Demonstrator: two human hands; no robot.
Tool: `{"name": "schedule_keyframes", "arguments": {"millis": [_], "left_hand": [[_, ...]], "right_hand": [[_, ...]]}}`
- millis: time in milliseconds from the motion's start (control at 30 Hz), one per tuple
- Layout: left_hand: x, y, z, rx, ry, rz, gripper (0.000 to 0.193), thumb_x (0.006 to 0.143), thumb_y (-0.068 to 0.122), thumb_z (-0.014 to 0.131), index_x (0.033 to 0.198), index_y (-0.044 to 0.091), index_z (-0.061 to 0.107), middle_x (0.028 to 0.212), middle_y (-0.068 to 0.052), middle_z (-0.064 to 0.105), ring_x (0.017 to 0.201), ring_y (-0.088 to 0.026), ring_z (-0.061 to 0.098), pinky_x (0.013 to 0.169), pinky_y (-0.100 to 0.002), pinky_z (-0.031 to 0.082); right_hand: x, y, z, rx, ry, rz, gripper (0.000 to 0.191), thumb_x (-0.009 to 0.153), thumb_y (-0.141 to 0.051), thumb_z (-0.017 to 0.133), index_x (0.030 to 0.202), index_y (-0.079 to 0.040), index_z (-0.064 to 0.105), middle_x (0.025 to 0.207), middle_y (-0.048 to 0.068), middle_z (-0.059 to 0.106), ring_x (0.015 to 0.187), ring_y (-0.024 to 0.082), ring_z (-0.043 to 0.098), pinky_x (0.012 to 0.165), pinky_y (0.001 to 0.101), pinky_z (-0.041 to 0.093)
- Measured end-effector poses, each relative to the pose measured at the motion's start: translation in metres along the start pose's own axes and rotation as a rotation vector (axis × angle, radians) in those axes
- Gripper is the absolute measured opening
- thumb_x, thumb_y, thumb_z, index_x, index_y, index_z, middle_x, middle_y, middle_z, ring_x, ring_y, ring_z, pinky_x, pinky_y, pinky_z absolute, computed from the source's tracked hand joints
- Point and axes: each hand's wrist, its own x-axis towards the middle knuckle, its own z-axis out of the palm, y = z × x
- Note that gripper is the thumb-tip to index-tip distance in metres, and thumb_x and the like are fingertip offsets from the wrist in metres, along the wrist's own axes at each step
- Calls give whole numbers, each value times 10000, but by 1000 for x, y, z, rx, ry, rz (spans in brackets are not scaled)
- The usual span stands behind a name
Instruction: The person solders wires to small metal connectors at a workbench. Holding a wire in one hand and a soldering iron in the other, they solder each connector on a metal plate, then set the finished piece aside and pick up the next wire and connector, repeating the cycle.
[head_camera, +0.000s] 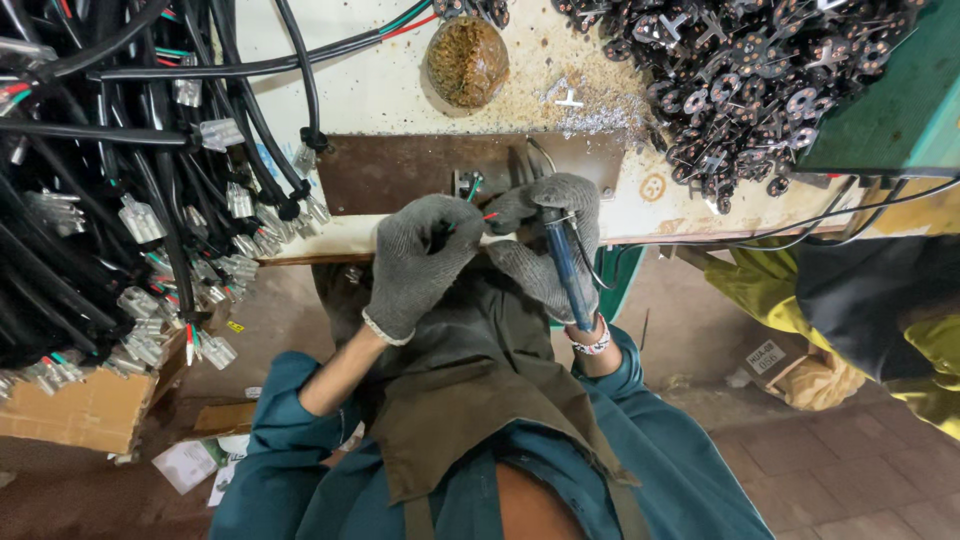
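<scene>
Both my hands wear grey knit gloves. My left hand (420, 258) pinches thin red and green wires (478, 200) at the edge of the workbench. My right hand (555, 235) grips a blue-handled soldering iron (565, 265) whose tip points up toward the wire ends. The wires reach a small metal fixture (467, 184) on a brown metal plate (400, 170). The iron's tip is hidden behind my fingers.
A thick bundle of black cables with white plastic connectors (140, 200) hangs at left over a cardboard box (85, 410). A heap of small black metal parts (750, 70) lies at the back right. A brown rounded lump (467, 60) sits on the bench. A green box (890, 110) stands right.
</scene>
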Motion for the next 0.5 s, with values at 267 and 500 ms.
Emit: {"name": "schedule_keyframes", "arguments": {"millis": [267,500], "left_hand": [[11,36,-6,269,78,294,78,929,43,763,971,9,706,919,-109,722,814,-171,712,757,-303,561],[64,64,-35,771,284,497,110,1033,51,745,1045,61,636,1008,-128,648,875,-300,679,749,-413,537]], "right_hand": [[-15,39,-2,-379,268,-43,506,812,94,852,1100,-144,510,906,64,691,826,143,700,771,291,519],[-11,30,-11,-542,247,-67,527,886,42,835,1195,-113,437,1124,118,747,1060,253,675,1025,392,478]]}}
